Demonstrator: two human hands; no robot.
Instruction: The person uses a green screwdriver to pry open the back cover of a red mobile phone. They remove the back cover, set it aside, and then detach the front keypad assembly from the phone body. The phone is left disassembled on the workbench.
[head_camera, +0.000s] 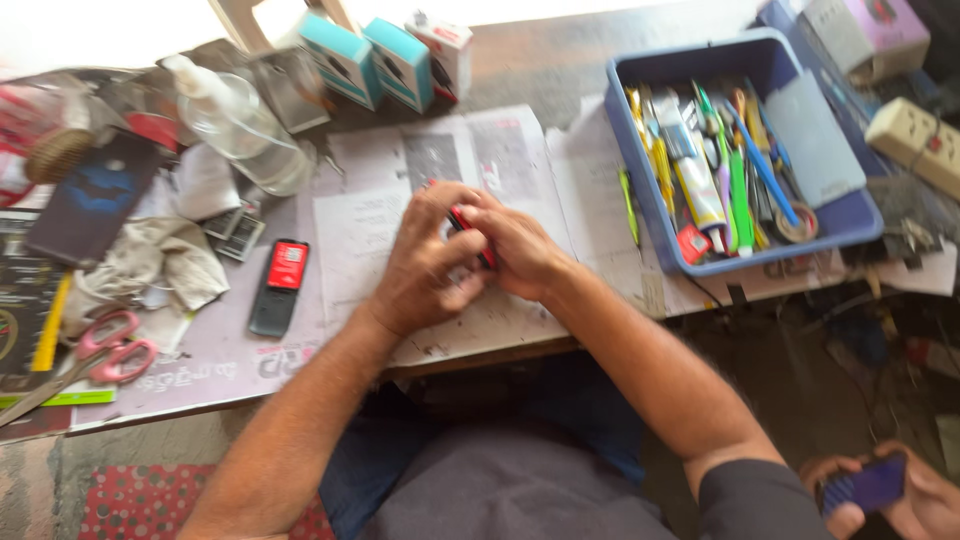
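Observation:
My left hand (425, 265) and my right hand (522, 250) meet over newspaper sheets (380, 215) on the table, both gripping a small red and black device (470, 232) between the fingers. Most of the device is hidden by my fingers. A dark small phone with a red battery showing in its open back (279, 285) lies on the table to the left of my left hand.
A blue tray (640, 150) full of tools and pens stands at the right. Pink-handled scissors (105, 350), a cloth (150, 265), a clear bottle (240, 120) and small boxes (385, 60) lie left and back. Another person's hands hold a phone (870, 485) at bottom right.

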